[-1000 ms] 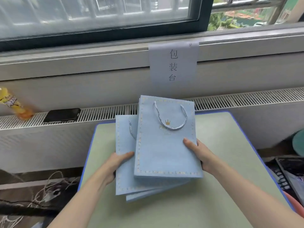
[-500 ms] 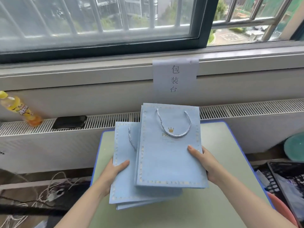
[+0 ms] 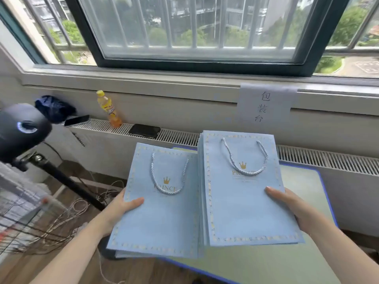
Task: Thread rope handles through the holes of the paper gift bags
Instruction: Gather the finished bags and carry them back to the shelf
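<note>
Nearest, at about 7 o'clock, the left hand [image 3: 123, 206] pinches the left edge of a small stack of bags [image 3: 158, 212], thumb lying across the top face and fingers hidden beneath. This stack juts out past the left edge of the surface [image 3: 266, 261], over the floor, so the hand appears to be carrying it, not just steadying it. At about 4 o'clock the right hand [image 3: 291, 208] grips the right edge of a thicker stack of bags [image 3: 246, 203] the same way, thumb on top, fingers out of sight below. That stack sits over the green surface; whether it rests there or is lifted I cannot tell. The two stacks lie side by side, edges touching or nearly so, which suggests a pile being split in two, perhaps for sorting.

The top bag of each stack already carries a rope handle: the left rope [image 3: 169, 177] loops down over a gold crown print, and the right rope [image 3: 245, 158] does likewise. The lower bags are covered, so their holes cannot be checked.

Farther out, at 11 o'clock, a phone [image 3: 144, 130] and a yellow bottle [image 3: 109, 109] sit on the slatted radiator cover [image 3: 328, 160], clear of the work. At 1 o'clock a paper sign [image 3: 266, 105] hangs from the sill below the window [image 3: 196, 27].
</note>
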